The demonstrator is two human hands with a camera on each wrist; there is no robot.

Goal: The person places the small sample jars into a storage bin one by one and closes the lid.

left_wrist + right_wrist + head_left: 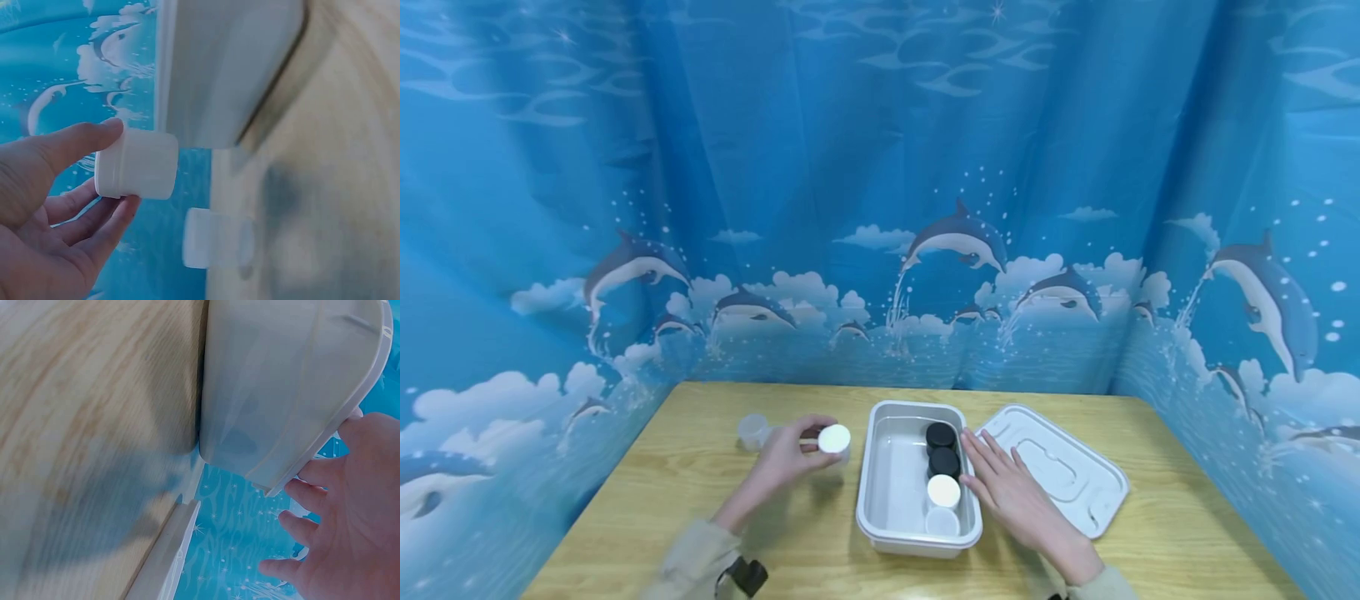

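My left hand (784, 457) pinches a small white jar with a white lid (834, 440) between thumb and fingers. In the left wrist view, that jar (145, 164) is held on its side relative to the picture, above the table. Just right of it in the head view stands a light grey rectangular container (891, 467). Along its right inner side are two black-lidded jars (943, 462), a white-lidded jar (943, 492) and a translucent-lidded one (942, 522). My right hand (1018, 496) has its fingers extended and touches the container's right rim (325, 447).
A translucent jar (752, 432) stands on the wooden table (692, 450), partly behind my left hand. The container's lid (1060, 471) lies flat to the right, partly under my right hand. A blue dolphin curtain (820, 208) surrounds the table's back and sides.
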